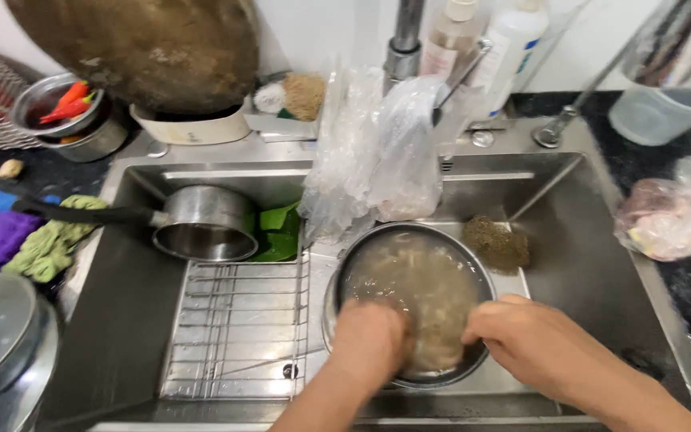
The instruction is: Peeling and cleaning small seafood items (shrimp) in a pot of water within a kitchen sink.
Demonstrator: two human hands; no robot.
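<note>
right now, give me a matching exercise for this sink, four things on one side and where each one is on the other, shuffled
Things:
1. saucepan
2. scouring pad
3. red chillies
4. both hands, left hand and right hand

Places:
A. in a small metal bowl on the counter, far left
B. in the bowl of cloudy water
C. lying on its side above the wire rack
D. just right of the bowl's far rim

Pairs: 1-C, 2-D, 3-A, 4-B
</note>
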